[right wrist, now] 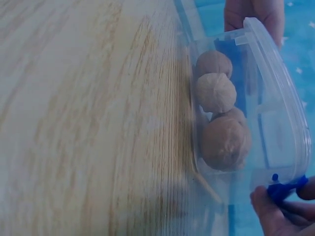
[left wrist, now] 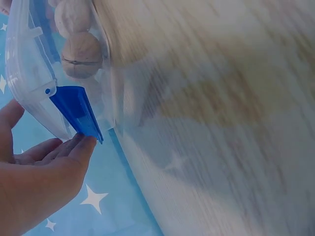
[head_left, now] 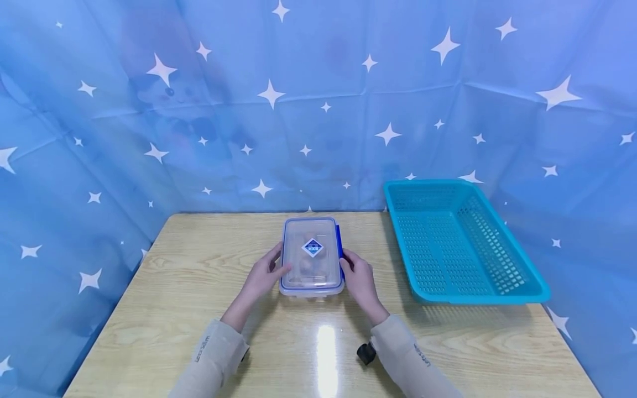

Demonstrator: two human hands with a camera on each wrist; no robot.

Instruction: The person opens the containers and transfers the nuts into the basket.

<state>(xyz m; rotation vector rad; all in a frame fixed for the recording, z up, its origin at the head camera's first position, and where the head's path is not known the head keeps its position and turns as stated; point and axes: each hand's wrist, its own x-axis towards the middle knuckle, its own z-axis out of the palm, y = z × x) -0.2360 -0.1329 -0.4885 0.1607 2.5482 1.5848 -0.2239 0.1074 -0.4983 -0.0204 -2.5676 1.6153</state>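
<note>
While both hands flank the clear lidded box [head_left: 312, 257] at the desk's [head_left: 199, 287] centre, the left hand [head_left: 262, 278], fingers relaxed, touches the nine o'clock clasp [left wrist: 76, 110]; the right hand [head_left: 359, 279] pinches the three o'clock clasp [right wrist: 285, 189], best lifted evenly.

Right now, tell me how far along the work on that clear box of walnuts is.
Early stage. Done: the clear lidded box sits on the wooden table with walnuts inside. In hand: the left hand has fingertips under the blue side clasp, which stands flipped out; the right hand pinches the opposite blue clasp. Left: the lid still lies on the box, and the teal basket beside it holds nothing.
</note>
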